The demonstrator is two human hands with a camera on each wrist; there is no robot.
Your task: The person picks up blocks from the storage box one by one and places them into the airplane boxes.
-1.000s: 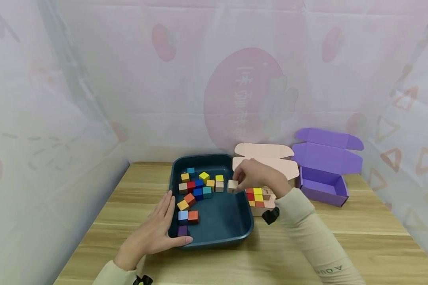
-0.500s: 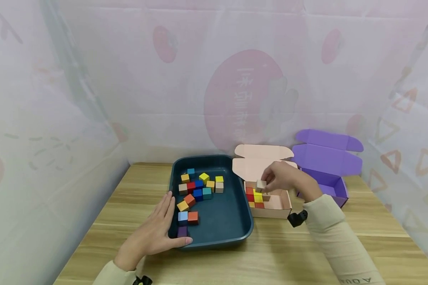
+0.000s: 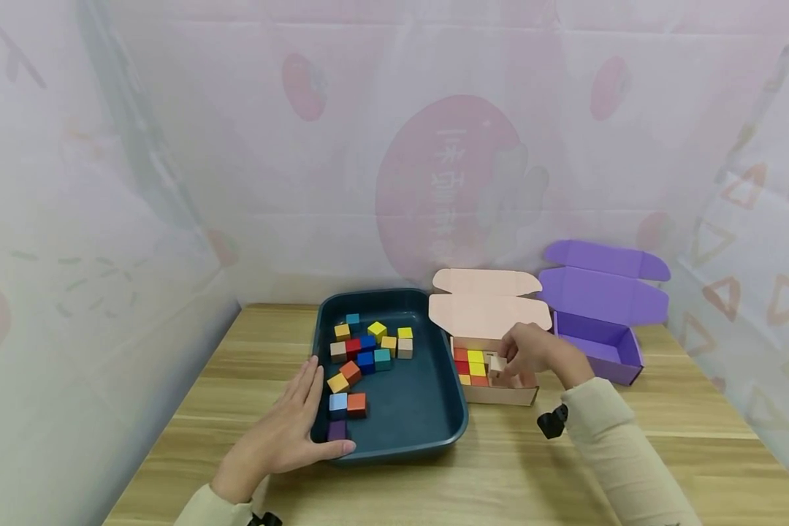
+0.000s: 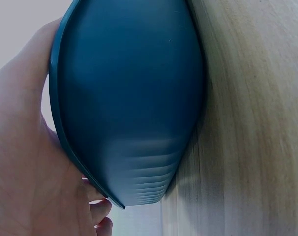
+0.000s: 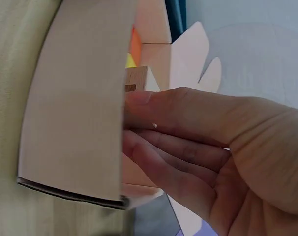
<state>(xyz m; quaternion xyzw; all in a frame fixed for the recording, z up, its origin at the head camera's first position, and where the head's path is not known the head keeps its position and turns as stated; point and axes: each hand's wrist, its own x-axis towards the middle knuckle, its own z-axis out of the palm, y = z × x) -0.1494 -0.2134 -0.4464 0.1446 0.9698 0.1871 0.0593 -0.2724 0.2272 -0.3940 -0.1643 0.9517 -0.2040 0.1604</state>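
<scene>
Bare-wood cube (image 3: 497,367), one, with a dark mark showing on a face in the right wrist view. Location: inside the peach box (image 3: 502,395), right of the cubes packed at its left end. Whether it touches the bottom I cannot tell; fingers and front wall hide it.

Right hand (image 3: 531,352): pinching that cube between thumb and fingers, reaching in over the front wall.

Packed cubes: red cubes (image 3: 461,355), yellow cubes (image 3: 476,356) and an orange cube (image 3: 478,381), among others, set close together. Box lid folded up behind.

Tray (image 3: 408,424), dark blue-green, just left of the box; loose cubes in mixed colours within, chiefly toward its left side, including a purple cube (image 3: 337,430) in the near corner.

Left hand (image 3: 279,431): fingers straight along the tray's left rim, thumb across the near corner, no cube held.

Purple box (image 3: 595,347), lid raised, right of the peach one. Desk (image 3: 684,431), wood-grained, beneath all.

Hazards, in my judgement: a skewed release could leave the cube tilted against its neighbours; knuckles catching the front wall could shift the light box and loosen the rows.
</scene>
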